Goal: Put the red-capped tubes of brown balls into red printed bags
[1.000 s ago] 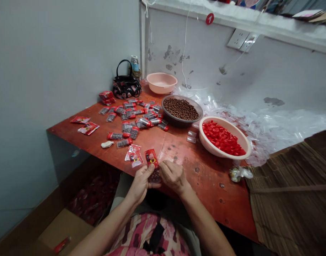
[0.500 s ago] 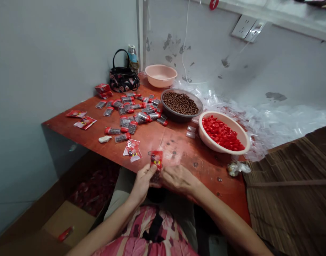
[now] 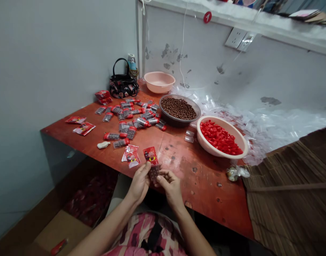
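Observation:
My left hand (image 3: 139,183) and my right hand (image 3: 170,185) hold a small packet (image 3: 151,160) over the front edge of the orange-red table (image 3: 202,192). It has a red printed card at the top and a clear strip of dark beads below. My right fingers pinch near the beads. Just beyond my hands lie loose red cards (image 3: 131,156). Several filled packets (image 3: 129,121) are scattered further left. A dark bowl of brown beads (image 3: 178,122) and a pink bowl of red pieces (image 3: 218,153) stand to the far right.
A pink basin (image 3: 159,81), a black floral handbag (image 3: 123,89) and a bottle (image 3: 131,63) stand at the back. Clear plastic tubes (image 3: 258,131) are heaped along the wall. A woven mat (image 3: 285,199) lies right; a cardboard box (image 3: 61,231) sits below left.
My right hand has turned from lying flat beside the packet to pinching its lower end. Both hands have drawn slightly closer together, and the view has shifted a little.

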Demonstrator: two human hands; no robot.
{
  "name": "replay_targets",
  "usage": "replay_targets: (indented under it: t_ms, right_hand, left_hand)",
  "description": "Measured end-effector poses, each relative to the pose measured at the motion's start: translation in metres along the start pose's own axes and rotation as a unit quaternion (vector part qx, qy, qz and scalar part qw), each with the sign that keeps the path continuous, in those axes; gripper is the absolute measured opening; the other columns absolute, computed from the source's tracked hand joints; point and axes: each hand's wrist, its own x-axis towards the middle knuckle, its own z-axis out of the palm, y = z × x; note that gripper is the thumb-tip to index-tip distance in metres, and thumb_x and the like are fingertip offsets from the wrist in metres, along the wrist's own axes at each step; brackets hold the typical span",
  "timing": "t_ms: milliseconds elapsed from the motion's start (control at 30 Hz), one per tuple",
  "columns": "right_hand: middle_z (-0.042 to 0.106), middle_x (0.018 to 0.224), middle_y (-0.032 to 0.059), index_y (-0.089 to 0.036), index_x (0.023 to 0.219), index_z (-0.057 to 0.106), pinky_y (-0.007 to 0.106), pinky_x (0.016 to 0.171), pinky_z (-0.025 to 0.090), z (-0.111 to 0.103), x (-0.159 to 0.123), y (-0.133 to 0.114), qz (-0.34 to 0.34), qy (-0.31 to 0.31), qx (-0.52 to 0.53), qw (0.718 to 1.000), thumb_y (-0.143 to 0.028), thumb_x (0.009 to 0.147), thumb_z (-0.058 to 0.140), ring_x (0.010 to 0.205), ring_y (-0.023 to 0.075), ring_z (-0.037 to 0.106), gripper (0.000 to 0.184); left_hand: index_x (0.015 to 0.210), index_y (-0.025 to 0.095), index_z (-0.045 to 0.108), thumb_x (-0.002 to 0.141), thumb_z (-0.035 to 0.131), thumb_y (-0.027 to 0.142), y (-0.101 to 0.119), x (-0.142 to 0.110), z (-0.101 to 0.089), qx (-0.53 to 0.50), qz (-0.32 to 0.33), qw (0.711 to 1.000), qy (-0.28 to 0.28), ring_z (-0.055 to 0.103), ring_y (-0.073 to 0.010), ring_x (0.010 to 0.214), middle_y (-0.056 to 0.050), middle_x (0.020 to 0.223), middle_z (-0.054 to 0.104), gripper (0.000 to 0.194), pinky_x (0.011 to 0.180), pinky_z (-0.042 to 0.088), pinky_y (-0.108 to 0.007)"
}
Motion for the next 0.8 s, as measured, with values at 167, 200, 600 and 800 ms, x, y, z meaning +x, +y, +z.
replay_targets:
  t_ms: [167, 200, 600, 800]
  right_hand:
    - [0.063, 0.067, 0.0002, -0.015, 0.079, 0.060, 0.021, 0.050, 0.046, 0.004, -0.004, -0.002, -0.022, 0.056, -0.002, 0.998, -0.023, 0.070, 0.062, 0.052, 0.0096, 0.055, 0.013]
    - [0.063, 0.067, 0.0001, -0.015, 0.079, 0.060, 0.021, 0.050, 0.046, 0.005, -0.005, -0.002, -0.029, 0.066, -0.004, 0.997, -0.023, 0.070, 0.062, 0.051, 0.0096, 0.055, 0.012]
    - [0.060, 0.067, 0.0022, -0.016, 0.074, 0.062, 0.027, 0.059, 0.046, 0.007, -0.012, -0.001, -0.125, 0.088, -0.149, 0.977, -0.023, 0.070, 0.061, 0.060, 0.0140, 0.056, 0.008]
    - [0.055, 0.055, -0.0029, -0.014, 0.070, 0.057, 0.019, 0.042, 0.041, 0.011, -0.005, 0.002, 0.006, 0.087, 0.064, 0.994, -0.025, 0.068, 0.063, 0.042, 0.0073, 0.048, 0.012]
  left_hand:
    - [0.084, 0.010, 0.062, 0.070, 0.061, 0.028, 0.000, 0.004, 0.000, 0.024, 0.014, 1.000, 0.014, 0.060, -0.0168, 0.068, -0.007, 0.075, 0.066, 0.023, 0.063, 0.046, -0.027]
    - [0.082, 0.010, 0.062, 0.070, 0.062, 0.027, 0.000, 0.004, 0.000, 0.030, 0.017, 0.999, 0.022, 0.060, -0.0155, 0.065, -0.006, 0.072, 0.066, 0.021, 0.062, 0.046, -0.026]
    - [0.075, 0.010, 0.061, 0.064, 0.066, 0.027, -0.002, 0.003, 0.001, 0.007, 0.013, 0.999, 0.052, 0.058, -0.0142, 0.057, -0.004, 0.065, 0.064, 0.020, 0.055, 0.045, -0.025]
    - [0.065, 0.010, 0.061, 0.067, 0.062, 0.030, -0.013, -0.005, -0.005, 0.018, -0.022, 0.999, -0.015, 0.048, -0.0095, 0.043, -0.001, 0.051, 0.056, 0.021, 0.046, 0.040, -0.023]
